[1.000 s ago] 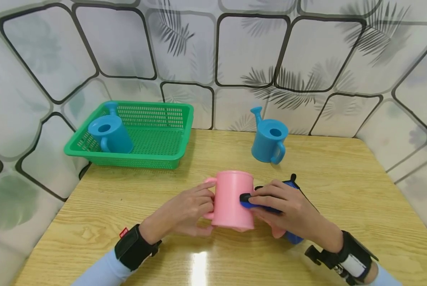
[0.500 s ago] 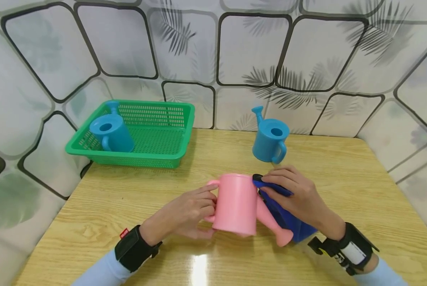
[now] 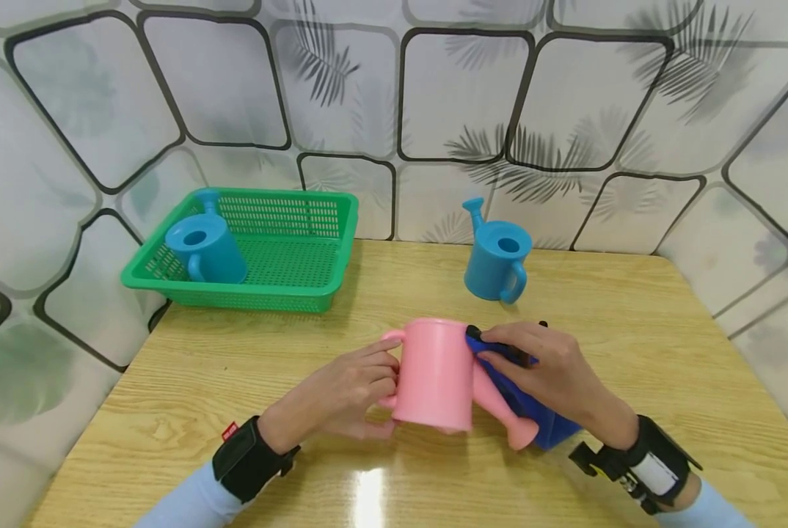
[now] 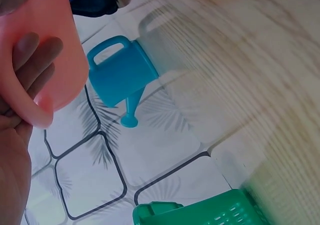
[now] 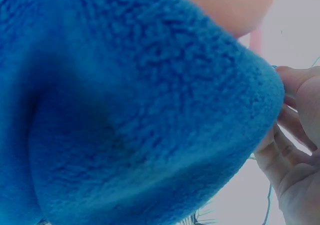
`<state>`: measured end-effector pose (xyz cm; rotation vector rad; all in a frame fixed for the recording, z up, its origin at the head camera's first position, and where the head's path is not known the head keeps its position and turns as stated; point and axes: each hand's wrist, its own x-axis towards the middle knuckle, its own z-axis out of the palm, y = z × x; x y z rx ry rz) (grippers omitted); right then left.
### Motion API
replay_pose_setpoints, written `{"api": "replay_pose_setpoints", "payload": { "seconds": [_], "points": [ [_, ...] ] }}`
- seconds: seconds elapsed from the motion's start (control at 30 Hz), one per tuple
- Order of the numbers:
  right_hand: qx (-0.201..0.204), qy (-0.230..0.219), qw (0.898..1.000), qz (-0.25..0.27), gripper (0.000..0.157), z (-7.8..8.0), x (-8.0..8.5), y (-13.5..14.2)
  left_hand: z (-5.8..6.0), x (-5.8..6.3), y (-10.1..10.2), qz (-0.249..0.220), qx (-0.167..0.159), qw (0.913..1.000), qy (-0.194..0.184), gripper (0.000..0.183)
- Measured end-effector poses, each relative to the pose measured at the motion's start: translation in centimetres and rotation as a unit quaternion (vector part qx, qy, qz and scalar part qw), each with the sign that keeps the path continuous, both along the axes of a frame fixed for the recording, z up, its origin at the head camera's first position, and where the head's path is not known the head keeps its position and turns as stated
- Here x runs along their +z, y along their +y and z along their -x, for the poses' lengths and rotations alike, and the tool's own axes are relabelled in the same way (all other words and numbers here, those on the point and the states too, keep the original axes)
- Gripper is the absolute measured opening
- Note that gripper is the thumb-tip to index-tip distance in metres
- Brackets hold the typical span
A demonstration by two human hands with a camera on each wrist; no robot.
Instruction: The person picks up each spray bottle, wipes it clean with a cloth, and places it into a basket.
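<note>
A pink watering can [image 3: 436, 374] is held over the near middle of the table, its spout slanting down to the right. On its left, my left hand [image 3: 354, 385] grips the handle; in the left wrist view, fingers pass through the handle loop. My right hand [image 3: 559, 374] pinches a blue cloth [image 3: 544, 422] with dark edging and holds it against the can's upper right side. The cloth hangs behind the spout. Its fuzzy blue surface [image 5: 150, 110] fills most of the right wrist view and hides much of the can there.
Behind the hands, a blue watering can [image 3: 493, 268] stands upright on the wooden table [image 3: 189, 411]. At the back left is a green basket [image 3: 249, 295], with another blue watering can [image 3: 216, 253] inside. A patterned wall covering [image 3: 467, 95] borders the table.
My right hand has moved from the can's front up to its upper right side with the cloth. The pink can shifted slightly right, and more of its spout shows. The left hand still grips the handle.
</note>
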<state>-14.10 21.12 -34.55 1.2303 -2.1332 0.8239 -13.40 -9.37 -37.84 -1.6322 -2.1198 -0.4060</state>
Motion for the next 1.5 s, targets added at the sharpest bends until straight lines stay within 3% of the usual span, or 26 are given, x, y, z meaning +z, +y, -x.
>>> {"api": "replay_pose_setpoints", "payload": {
  "seconds": [0.17,0.37,0.5,0.7,0.87,1.1,1.3,1.5],
  "points": [
    [0.024,-0.005,1.000,-0.005,0.039,-0.4,0.0,-0.3,0.2,0.0,-0.1,-0.006,0.003,1.0000,-0.004,0.024],
    [0.090,-0.016,0.996,-0.010,0.018,-1.2,0.0,-0.8,0.7,-0.1,-0.5,-0.014,0.010,0.9998,-0.014,0.022],
    [0.118,-0.005,0.993,-0.027,0.027,-1.7,0.0,-1.3,1.0,0.0,-0.9,-0.025,0.011,0.9991,-0.032,0.022],
    [0.151,-0.016,0.987,-0.052,0.024,-2.3,-0.1,-1.6,1.4,0.1,-1.2,-0.027,0.012,0.9986,-0.044,0.021],
    [0.151,-0.022,0.986,-0.064,0.024,-2.5,0.0,-1.5,1.4,0.0,-1.3,-0.027,0.010,0.9985,-0.047,0.022],
    [0.145,0.011,0.989,-0.038,0.028,-1.9,-0.2,-1.4,1.4,-0.2,-1.1,-0.027,0.002,0.9986,-0.044,0.022],
    [0.100,0.038,0.994,-0.020,0.030,-0.5,-0.4,-1.1,1.2,-0.2,-1.0,-0.023,-0.008,0.9989,-0.039,0.021],
    [0.053,0.027,0.998,0.007,0.031,0.8,-0.9,-0.4,0.8,0.0,-0.8,-0.024,-0.020,0.9988,-0.038,0.021]
  ]
}}
